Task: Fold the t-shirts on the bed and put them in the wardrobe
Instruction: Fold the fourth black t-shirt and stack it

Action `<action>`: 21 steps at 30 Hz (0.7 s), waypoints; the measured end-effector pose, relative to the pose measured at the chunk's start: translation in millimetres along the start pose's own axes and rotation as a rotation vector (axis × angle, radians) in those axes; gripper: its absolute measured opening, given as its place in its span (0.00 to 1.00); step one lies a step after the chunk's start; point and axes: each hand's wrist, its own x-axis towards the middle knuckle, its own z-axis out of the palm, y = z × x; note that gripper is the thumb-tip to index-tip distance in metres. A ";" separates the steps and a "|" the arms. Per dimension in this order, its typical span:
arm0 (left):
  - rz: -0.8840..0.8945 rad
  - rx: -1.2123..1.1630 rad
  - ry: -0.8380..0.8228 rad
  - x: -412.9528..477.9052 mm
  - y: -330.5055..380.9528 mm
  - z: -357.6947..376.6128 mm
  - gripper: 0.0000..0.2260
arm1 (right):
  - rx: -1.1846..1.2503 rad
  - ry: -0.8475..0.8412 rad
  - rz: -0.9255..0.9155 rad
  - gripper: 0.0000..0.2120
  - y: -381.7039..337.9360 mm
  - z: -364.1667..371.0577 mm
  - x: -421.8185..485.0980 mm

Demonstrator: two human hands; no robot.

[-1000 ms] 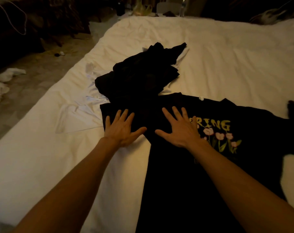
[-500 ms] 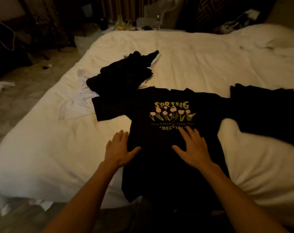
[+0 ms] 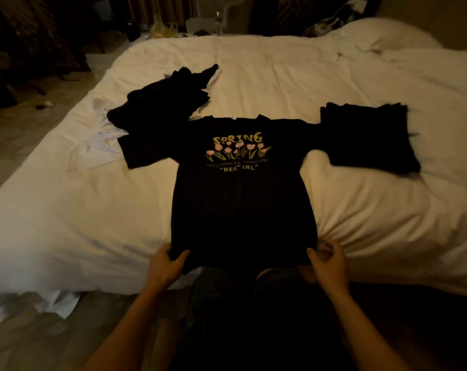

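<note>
A black t-shirt (image 3: pixel 240 204) with a yellow "SPRING" flower print lies spread flat, face up, on the white bed (image 3: pixel 88 210), its hem at the near edge. My left hand (image 3: pixel 167 265) pinches the hem's left corner. My right hand (image 3: pixel 327 263) grips the hem's right corner. A crumpled heap of black t-shirts (image 3: pixel 165 100) lies beyond the left sleeve. To the right of the spread shirt sits a folded black stack (image 3: pixel 368 137).
White cloth (image 3: pixel 98 140) lies rumpled under the heap at the bed's left side. A pillow mound (image 3: pixel 382 36) rises at the far right. Dark furniture and bottles (image 3: pixel 219 20) stand behind the bed. Floor with white scraps (image 3: pixel 53 303) runs along the left.
Both hands slid from the shirt's chest down to its hem and closed on the two bottom corners. The view pulled back, showing the whole shirt and the folded stack.
</note>
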 end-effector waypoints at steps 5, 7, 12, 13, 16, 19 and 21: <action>-0.079 -0.173 0.026 -8.7 -2.9 0.3 0.18 | 0.079 -0.201 0.098 0.18 17.0 2.0 8.7; -0.120 -0.206 0.047 -9.7 -3.0 -1.3 0.09 | 0.101 -0.248 0.093 0.14 14.6 1.2 11.9; -0.165 -0.327 0.072 -13.0 -13.0 -4.0 0.10 | 0.102 -0.243 0.123 0.05 20.6 3.6 16.0; -0.174 -0.373 0.077 -13.3 -15.3 -4.7 0.09 | 0.120 -0.214 0.130 0.04 22.5 3.9 16.9; -0.198 -0.524 0.101 -14.7 -19.5 -10.5 0.05 | 0.236 -0.143 0.175 0.05 19.4 -1.6 18.4; -0.235 -0.683 0.161 -19.3 -13.4 -22.6 0.08 | 0.410 -0.081 0.181 0.06 8.8 -21.0 13.7; -0.226 -0.740 0.218 -23.3 -7.5 -34.0 0.12 | 0.507 -0.001 0.149 0.07 -0.1 -39.3 8.6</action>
